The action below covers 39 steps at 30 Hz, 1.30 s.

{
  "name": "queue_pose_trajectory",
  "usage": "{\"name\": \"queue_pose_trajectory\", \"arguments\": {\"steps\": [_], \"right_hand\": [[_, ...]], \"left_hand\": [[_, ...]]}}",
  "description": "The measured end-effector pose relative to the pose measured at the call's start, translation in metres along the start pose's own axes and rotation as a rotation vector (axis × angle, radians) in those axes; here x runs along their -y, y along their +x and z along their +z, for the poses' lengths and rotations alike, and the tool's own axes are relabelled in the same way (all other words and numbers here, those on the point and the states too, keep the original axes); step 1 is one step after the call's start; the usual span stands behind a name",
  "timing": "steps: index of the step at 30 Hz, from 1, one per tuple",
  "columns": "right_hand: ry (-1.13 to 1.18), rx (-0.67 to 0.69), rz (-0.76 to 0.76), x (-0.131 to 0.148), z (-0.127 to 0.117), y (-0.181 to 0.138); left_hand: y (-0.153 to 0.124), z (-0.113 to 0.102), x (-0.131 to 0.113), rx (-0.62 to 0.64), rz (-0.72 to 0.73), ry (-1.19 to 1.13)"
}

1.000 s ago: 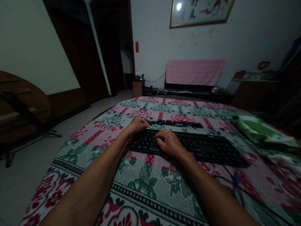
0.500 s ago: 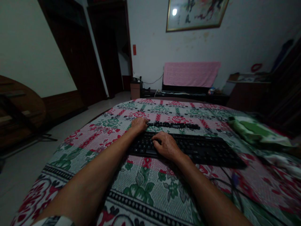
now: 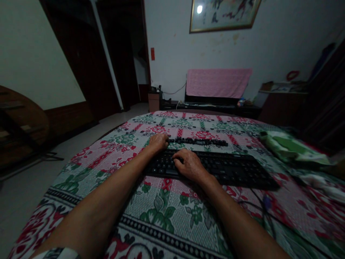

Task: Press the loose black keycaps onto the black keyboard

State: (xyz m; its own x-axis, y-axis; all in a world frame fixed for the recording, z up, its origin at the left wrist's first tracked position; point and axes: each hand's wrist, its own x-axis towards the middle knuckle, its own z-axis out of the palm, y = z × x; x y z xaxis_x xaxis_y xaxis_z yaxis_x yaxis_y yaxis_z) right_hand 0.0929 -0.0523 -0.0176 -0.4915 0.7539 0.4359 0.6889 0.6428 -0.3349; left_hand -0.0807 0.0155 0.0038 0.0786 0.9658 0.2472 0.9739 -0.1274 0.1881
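A black keyboard (image 3: 229, 169) lies on a round table under a floral cloth (image 3: 161, 212). Just beyond it runs a row of loose black keycaps (image 3: 199, 142). My left hand (image 3: 158, 141) rests at the left end of that row, fingers curled and pinched; what they grip is hidden. My right hand (image 3: 188, 164) lies on the keyboard's left half, fingers bent down onto the keys, nothing seen in it. The room is dim.
A green and white cloth bundle (image 3: 291, 150) lies on the table's right side. A cable (image 3: 265, 205) runs off the keyboard toward the near right. Beyond the table stand a low cabinet, a pink-draped screen (image 3: 218, 82) and a dark doorway at left.
Both hands stay almost in place on the keyboard and keycap row; my right hand has edged slightly left. The view itself shifts a little.
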Motion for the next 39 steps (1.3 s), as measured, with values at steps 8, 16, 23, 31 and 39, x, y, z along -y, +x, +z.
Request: {"name": "queue_pose_trajectory", "arguments": {"steps": [8,16,23,31,39], "right_hand": [[0.038,0.001,-0.017,0.001,-0.001,-0.001],[-0.024,0.113,0.024,0.006,-0.012,0.009],[-0.110,0.053,0.163,0.016,-0.003,0.027],[-0.007,0.008,0.284,0.017,0.010,0.028],[0.005,0.000,0.264,0.015,0.011,0.023]], "left_hand": [[-0.031,-0.003,0.022,0.086,0.052,-0.396],[-0.053,0.004,0.021,0.070,0.078,-0.572],[-0.064,-0.005,0.020,0.071,0.080,-0.652],[-0.066,-0.002,0.020,0.049,0.154,-0.646],[-0.074,-0.005,0.012,0.010,0.213,-0.456]]}}
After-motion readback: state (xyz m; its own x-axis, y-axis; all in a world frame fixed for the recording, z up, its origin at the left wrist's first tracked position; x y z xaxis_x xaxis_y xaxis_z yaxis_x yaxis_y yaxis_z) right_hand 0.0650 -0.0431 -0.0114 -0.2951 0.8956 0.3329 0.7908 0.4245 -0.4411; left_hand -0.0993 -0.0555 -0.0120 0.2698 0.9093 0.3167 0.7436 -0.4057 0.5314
